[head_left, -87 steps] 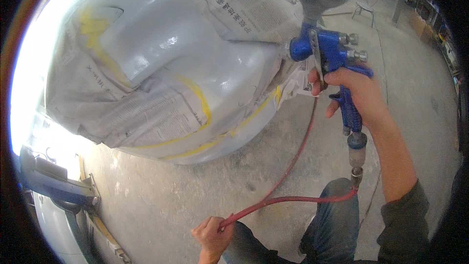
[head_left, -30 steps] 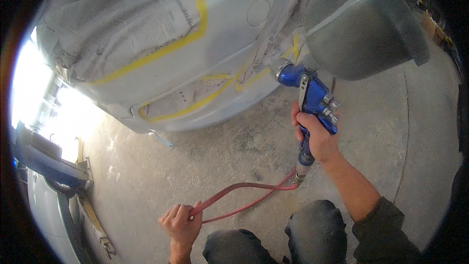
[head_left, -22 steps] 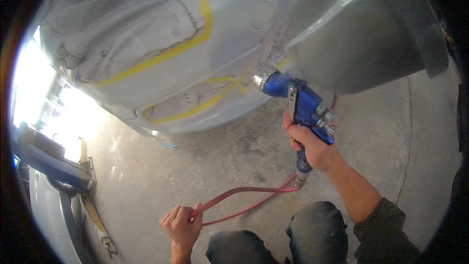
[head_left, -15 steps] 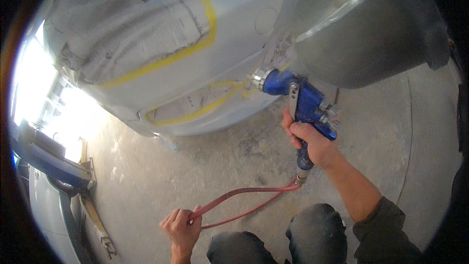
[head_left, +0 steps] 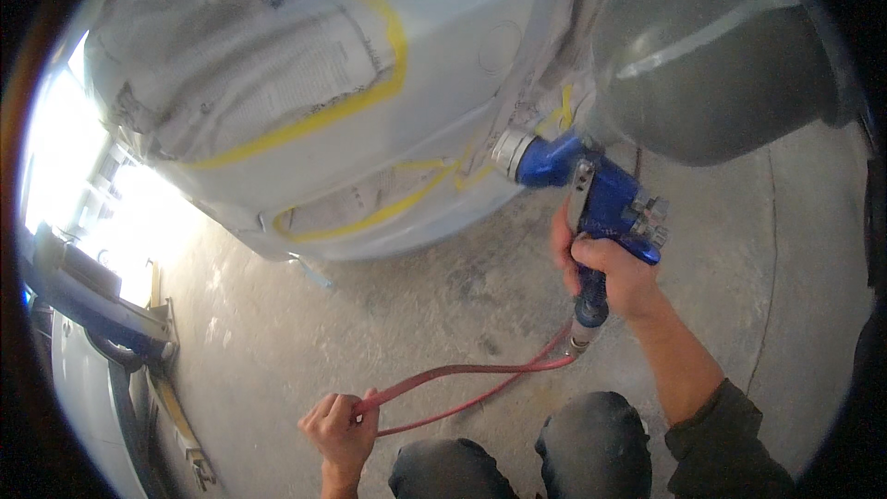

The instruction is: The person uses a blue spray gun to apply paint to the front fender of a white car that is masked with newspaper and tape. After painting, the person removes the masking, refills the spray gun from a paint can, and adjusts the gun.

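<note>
My right hand point(head_left: 621, 268) is wrapped round the grip of a blue spray gun point(head_left: 605, 194), two fingers at its metal trigger. The gun's silver nozzle point(head_left: 511, 153) points left toward a pale car bumper point(head_left: 462, 55), apart from it. A large dark grey cup point(head_left: 711, 74) sits above the gun. From the bottom of the grip a red air hose point(head_left: 453, 371) runs left and loops back. My left hand point(head_left: 340, 430) is closed round this hose at the lower left. Masking paper point(head_left: 277, 65) edged with yellow tape point(head_left: 309, 125) covers parts of the bumper.
Below lies a stained concrete floor point(head_left: 407, 314) with a thin crack at the right. A blue and yellow metal frame point(head_left: 115, 310) stands at the left beside a pale car panel point(head_left: 78, 388). Bright light comes in behind it. My knees point(head_left: 596, 444) show at the lower edge.
The spray gun and my right hand have moved right and slightly down, away from the bumper. The hose has followed; my left hand has barely shifted and keeps its hold.
</note>
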Demonstrator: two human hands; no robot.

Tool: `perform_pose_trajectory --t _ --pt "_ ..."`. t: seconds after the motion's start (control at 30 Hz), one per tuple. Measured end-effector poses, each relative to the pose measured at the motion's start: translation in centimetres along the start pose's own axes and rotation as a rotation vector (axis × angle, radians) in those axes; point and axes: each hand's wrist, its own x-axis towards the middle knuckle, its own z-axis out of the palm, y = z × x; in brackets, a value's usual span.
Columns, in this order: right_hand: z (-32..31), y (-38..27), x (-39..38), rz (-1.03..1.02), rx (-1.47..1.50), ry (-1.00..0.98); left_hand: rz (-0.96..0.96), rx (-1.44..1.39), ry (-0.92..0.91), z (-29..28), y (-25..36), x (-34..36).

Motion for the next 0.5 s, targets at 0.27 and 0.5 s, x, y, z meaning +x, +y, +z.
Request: perform_pose_trajectory --t 0.27,0.5 --pt "-1.4 3.1 -4.6 0.181 0.164 0.303 0.072 -0.04 -0.218 1.0 -0.8 -0.8" --pt "-2.1 3.4 -9.3 0.178 0.163 0.462 0.215 -0.082 -0.332 2.3 0.4 0.3"
